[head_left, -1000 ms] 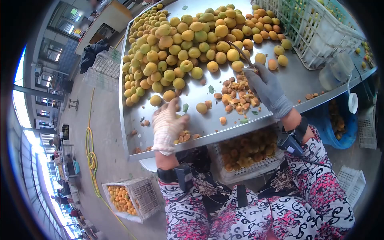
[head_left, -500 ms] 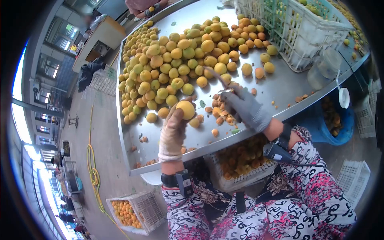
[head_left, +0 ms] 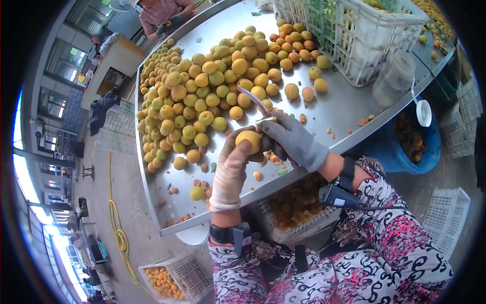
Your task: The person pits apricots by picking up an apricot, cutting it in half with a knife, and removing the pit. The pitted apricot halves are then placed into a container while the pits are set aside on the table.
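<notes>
My left hand [head_left: 229, 175], in a pale glove, is closed around a yellow apricot [head_left: 248, 142], thumb pressed on its near side. My right hand [head_left: 297, 142], in a grey glove, grips a knife with a curved blade [head_left: 257, 102] that points up and to the left. Both hands meet above the metal table [head_left: 349, 104], the right fingers close against the fruit. Whether the blade touches the apricot cannot be made out. Beyond my hands lies a large heap of apricots [head_left: 202, 86]. Small cut pieces [head_left: 274, 158] lie partly hidden beneath my hands.
A white plastic crate [head_left: 372, 40] and a clear jar [head_left: 397, 78] stand on the right. Below the table edge are a crate of fruit pieces [head_left: 296, 202] and a blue tub [head_left: 428, 157]. A co-worker [head_left: 164, 15] is at the far side. A yellow hose [head_left: 119, 233] crosses the floor.
My right hand has moved left with the knife, up to the apricot in my left hand. The view has shifted, showing more of the co-worker.
</notes>
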`<state>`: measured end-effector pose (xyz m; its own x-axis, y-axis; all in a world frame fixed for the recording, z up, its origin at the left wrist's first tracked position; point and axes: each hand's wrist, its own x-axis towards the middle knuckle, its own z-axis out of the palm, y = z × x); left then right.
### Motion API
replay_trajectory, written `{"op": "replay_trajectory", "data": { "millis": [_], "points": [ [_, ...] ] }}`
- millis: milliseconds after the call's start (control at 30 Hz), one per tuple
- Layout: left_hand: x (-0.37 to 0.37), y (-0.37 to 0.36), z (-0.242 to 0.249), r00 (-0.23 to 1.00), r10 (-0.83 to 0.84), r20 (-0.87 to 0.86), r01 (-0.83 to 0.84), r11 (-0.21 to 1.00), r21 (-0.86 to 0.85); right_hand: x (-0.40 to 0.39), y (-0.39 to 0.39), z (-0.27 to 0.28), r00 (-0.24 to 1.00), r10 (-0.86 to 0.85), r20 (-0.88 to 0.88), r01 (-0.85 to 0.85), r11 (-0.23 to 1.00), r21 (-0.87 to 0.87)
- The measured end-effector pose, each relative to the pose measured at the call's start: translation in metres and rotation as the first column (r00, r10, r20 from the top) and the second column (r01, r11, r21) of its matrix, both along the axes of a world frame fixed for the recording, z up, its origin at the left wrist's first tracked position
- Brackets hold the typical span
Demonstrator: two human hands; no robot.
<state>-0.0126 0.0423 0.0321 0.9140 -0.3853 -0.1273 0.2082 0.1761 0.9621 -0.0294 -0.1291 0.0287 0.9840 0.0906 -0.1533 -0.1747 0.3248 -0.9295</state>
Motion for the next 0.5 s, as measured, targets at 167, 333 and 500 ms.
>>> {"op": "replay_trajectory", "data": {
  "millis": [167, 333, 500],
  "points": [
    [0.007, 0.004, -0.014, 0.983, -0.098, -0.154, 0.017, 0.888, -0.459, -0.006, 0.003, -0.005, 0.99, -0.007, 0.14, 0.022, 0.994, -0.106],
    [0.002, -0.006, -0.007, 0.97, -0.034, -0.24, -0.091, 0.868, -0.488, -0.009, 0.006, -0.01, 0.943, 0.039, 0.33, 0.043, 0.97, -0.239],
    [0.003, -0.004, -0.015, 0.974, -0.128, -0.188, 0.015, 0.86, -0.51, -0.008, 0.009, -0.005, 0.945, 0.072, 0.32, 0.021, 0.96, -0.279]
  ]
}}
